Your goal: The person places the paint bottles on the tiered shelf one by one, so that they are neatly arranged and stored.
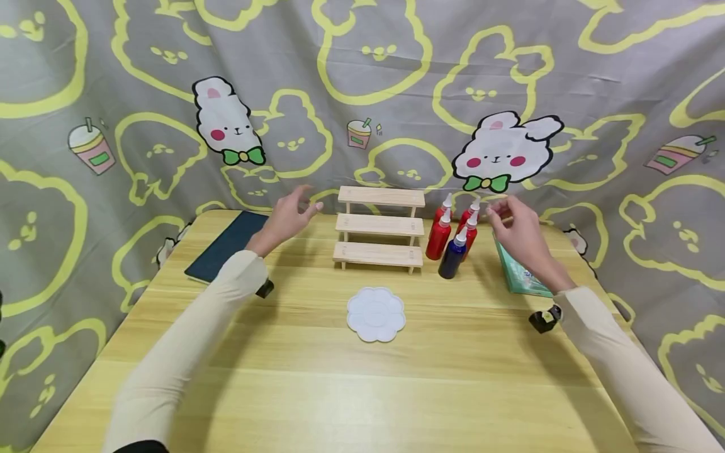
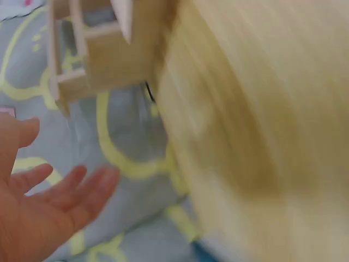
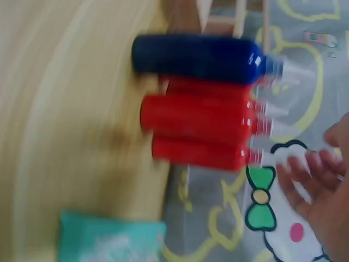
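Note:
My left hand [image 1: 287,217] hovers left of the three-tier wooden stand [image 1: 378,224], fingers relaxed and apart, touching nothing. In the left wrist view that hand [image 2: 52,210] shows spread fingers, with the stand [image 2: 117,54] above it. Over the table's right back part, my right hand [image 1: 518,229] hangs with loosely bent fingers beside the bottles. Several red bottles [image 1: 438,239] with white nozzles stand by the stand's right side, a dark blue bottle [image 1: 452,257] in front. The right wrist view has the hand [image 3: 322,191] near the nozzles of the red bottles [image 3: 196,119], holding nothing.
A white flower-shaped dish [image 1: 376,314] lies on the wooden table [image 1: 362,396] in front of the stand. At the left back lies a dark blue flat item [image 1: 229,245]; a green packet [image 1: 523,275] lies at the right. A patterned grey curtain [image 1: 294,82] hangs behind.

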`<state>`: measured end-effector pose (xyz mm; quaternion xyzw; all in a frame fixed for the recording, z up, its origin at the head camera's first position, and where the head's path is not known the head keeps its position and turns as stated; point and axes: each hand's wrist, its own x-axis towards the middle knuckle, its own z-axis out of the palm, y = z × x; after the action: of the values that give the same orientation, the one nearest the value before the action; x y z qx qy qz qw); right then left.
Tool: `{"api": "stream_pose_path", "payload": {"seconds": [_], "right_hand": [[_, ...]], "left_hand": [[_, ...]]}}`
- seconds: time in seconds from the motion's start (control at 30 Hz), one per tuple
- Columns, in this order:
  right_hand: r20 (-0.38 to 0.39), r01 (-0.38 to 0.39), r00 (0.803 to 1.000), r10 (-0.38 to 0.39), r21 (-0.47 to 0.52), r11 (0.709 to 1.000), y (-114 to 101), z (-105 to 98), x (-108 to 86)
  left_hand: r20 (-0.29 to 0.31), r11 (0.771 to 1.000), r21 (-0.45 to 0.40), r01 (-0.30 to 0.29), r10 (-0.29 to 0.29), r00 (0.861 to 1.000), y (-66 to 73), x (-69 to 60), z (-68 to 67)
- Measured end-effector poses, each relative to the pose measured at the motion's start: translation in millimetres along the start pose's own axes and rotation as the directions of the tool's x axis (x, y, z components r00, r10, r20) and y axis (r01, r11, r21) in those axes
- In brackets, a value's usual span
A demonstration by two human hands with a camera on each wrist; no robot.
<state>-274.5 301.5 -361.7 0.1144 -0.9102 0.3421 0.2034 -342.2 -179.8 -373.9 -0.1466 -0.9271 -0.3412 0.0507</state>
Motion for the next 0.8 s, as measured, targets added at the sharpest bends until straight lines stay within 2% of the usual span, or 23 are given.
{"api": "stream_pose_path", "payload": {"seconds": [0.07,0.13,0.27,0.37,0.47,0.6,0.67,0.8], "right_hand": [[0.020,-0.004,1.000,0.003,0.079,0.997,-2,1,-4.8],[0.055,-0.014,0.998,0.006,0.144,0.990,-4,3,-8.8],[0.137,-0.034,0.991,0.008,0.184,0.982,-5,9,-14.7],[0.189,-0.025,0.982,-0.003,0.150,0.988,-5,16,-20.2],[0.231,0.001,0.973,-0.026,0.106,0.994,-3,23,-25.8],[0.246,-0.010,0.969,-0.015,0.098,0.995,-3,34,-31.8],[0.239,-0.037,0.971,0.009,0.111,0.993,-4,40,-34.2],[0.207,-0.122,0.974,0.092,0.138,0.983,-4,54,-40.0]], "left_hand": [[0.057,0.990,-0.133,0.038,-0.031,0.998,-0.5,-0.3,7.3],[0.094,0.970,-0.232,0.073,-0.053,0.994,-0.7,-1.0,14.7],[0.134,0.911,-0.396,0.114,-0.065,0.989,-0.4,-3.0,29.0],[0.148,0.892,-0.435,0.127,-0.068,0.987,0.8,-3.3,39.2],[0.151,0.888,-0.438,0.139,-0.080,0.985,3.8,-2.3,47.6],[0.147,0.867,-0.463,0.184,-0.130,0.981,10.6,-0.6,54.2],[0.149,0.848,-0.481,0.225,-0.174,0.973,13.3,0.4,55.9],[0.174,0.791,-0.529,0.307,-0.253,0.952,14.7,3.8,57.0]]}}
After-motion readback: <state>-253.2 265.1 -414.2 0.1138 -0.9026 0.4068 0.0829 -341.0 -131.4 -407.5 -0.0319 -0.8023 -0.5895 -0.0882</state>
